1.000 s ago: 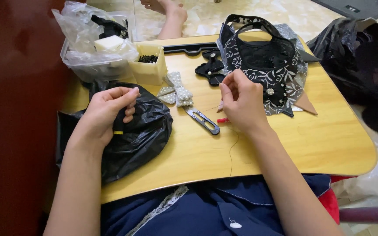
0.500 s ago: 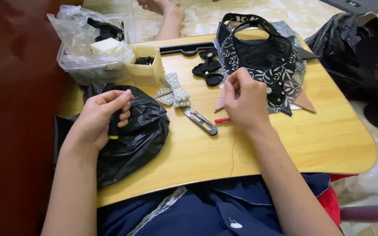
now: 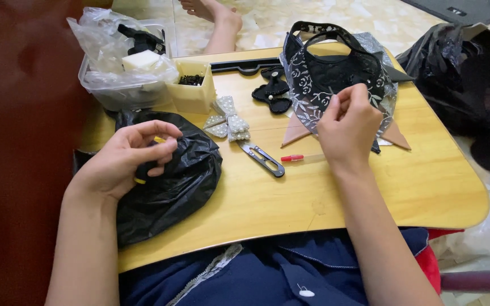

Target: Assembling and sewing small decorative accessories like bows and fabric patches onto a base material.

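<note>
Both hands work above the light wooden desk [image 3: 426, 187]: the left hand [image 3: 126, 161] pinches a small black piece with yellow trim over the crumpled black plastic bag [image 3: 182, 181], while the right hand [image 3: 347, 127] has its fingertips pressed together, what they grip too small to tell, before the black lace pouch [image 3: 336, 73]. Small metal thread snips [image 3: 262, 158] lie between them.

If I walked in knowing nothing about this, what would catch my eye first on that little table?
Probably the two hands: the left hand rests on a crumpled black plastic bag at the left edge of the wooden lap table, holding something small and yellow, while the right hand is raised with fingertips pinched. Behind it stands a black lace bag, and between the hands lie a pearl-studded bow and small thread snips.
</note>
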